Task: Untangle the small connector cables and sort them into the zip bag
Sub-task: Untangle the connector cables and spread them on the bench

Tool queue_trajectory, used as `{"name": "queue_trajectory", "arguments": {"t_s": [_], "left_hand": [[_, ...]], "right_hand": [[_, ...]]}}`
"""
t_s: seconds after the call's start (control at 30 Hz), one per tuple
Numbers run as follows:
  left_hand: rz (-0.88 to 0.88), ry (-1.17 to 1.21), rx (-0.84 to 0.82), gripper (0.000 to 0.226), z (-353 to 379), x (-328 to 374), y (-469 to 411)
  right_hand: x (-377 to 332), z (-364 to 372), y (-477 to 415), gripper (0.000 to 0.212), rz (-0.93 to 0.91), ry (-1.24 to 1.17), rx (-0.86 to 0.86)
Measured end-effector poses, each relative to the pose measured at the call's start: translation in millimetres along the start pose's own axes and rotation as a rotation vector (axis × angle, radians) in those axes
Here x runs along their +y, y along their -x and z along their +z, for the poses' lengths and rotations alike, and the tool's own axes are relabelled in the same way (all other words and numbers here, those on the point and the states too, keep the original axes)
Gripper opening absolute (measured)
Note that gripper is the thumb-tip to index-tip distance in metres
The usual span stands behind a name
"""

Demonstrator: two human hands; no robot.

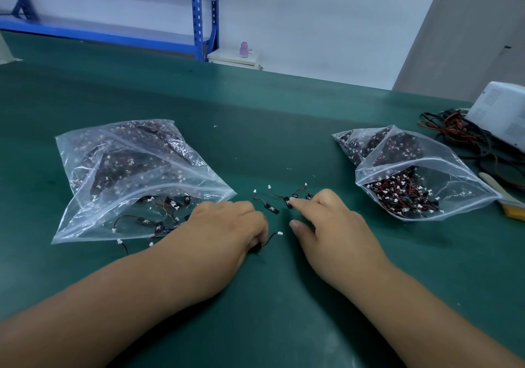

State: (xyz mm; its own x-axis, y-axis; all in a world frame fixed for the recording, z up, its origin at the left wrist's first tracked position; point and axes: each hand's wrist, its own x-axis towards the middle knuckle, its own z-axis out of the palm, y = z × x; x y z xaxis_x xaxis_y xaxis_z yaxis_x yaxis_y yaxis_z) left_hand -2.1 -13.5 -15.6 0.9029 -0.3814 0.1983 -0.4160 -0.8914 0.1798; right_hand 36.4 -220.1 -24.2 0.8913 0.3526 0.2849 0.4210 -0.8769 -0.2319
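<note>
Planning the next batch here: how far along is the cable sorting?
Done: several separated cables lie inside the left zip bag near its mouth. In hand: the left hand pinches one cable, and the right hand touches one of a few loose cables on the green mat with its forefinger. Left: those loose ones, plus the dense tangle in the right zip bag, so most probably remains.
</note>
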Motion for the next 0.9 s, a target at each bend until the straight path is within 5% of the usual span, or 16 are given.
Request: {"name": "queue_trajectory", "arguments": {"t_s": [0.13, 0.27, 0.73, 0.9], "left_hand": [[0.004, 0.053, 0.019, 0.016, -2, 2, 2], [0.033, 0.081, 0.034, 0.013, -3, 6, 3], [-0.037, 0.011, -0.059, 0.048, -22, -13, 13], [-0.050, -0.091, -0.091, 0.027, -24, -14, 14]], "right_hand": [[-11, -10, 14, 0.037, -0.194, -0.347, 0.090], [-25, -5, 19, 0.040, -0.211, -0.331, 0.117], [18, -7, 4, 0.037, 0.180, -0.432, 0.220], [31, -7, -3, 0.036, 0.284, -0.559, 0.218]]}}
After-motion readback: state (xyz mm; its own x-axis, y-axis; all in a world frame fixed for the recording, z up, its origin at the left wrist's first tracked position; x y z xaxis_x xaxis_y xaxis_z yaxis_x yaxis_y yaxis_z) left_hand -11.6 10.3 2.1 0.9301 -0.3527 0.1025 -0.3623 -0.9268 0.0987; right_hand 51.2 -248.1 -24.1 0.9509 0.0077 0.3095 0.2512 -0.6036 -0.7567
